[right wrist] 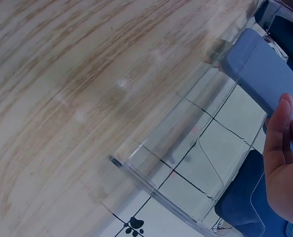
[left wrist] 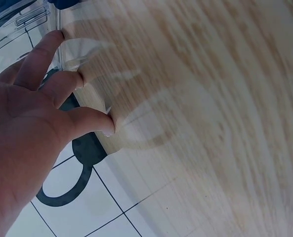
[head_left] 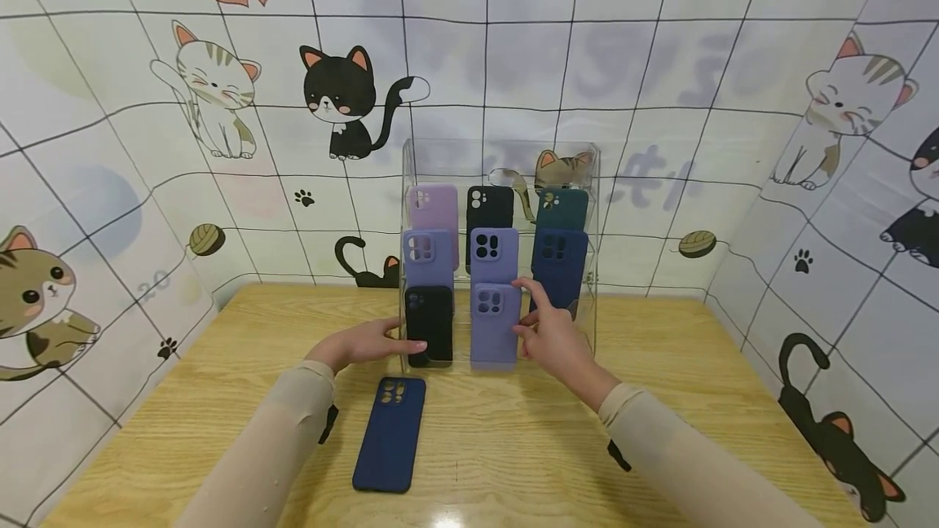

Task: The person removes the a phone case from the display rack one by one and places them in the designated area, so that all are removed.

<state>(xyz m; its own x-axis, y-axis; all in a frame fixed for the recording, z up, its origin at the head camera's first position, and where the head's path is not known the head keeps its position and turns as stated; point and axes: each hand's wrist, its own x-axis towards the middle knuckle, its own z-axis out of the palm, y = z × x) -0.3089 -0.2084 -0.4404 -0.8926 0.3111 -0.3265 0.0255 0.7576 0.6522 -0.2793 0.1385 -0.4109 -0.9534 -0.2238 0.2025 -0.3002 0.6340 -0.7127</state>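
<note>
A clear acrylic stand [head_left: 499,155] holds several phone cases in stepped rows. My right hand [head_left: 561,341] holds a lavender phone case [head_left: 495,336] in the front row, index finger at its upper right corner and thumb at its right edge. Seen from the right wrist, the thumb [right wrist: 280,123] lies along the case [right wrist: 265,69]. My left hand [head_left: 363,343] is at the stand's left side, its thumb in front of a black phone case [head_left: 431,320]. The left wrist view shows this hand [left wrist: 42,101] with fingers extended, fingertips touching the stand's clear edge.
A navy phone case [head_left: 389,434] lies flat on the wooden table [head_left: 513,455] before the stand. Behind the front row stand another lavender case [head_left: 493,263], a navy case [head_left: 559,271] and a green case [head_left: 563,209]. A cat-patterned wall covering [head_left: 455,63] surrounds the table.
</note>
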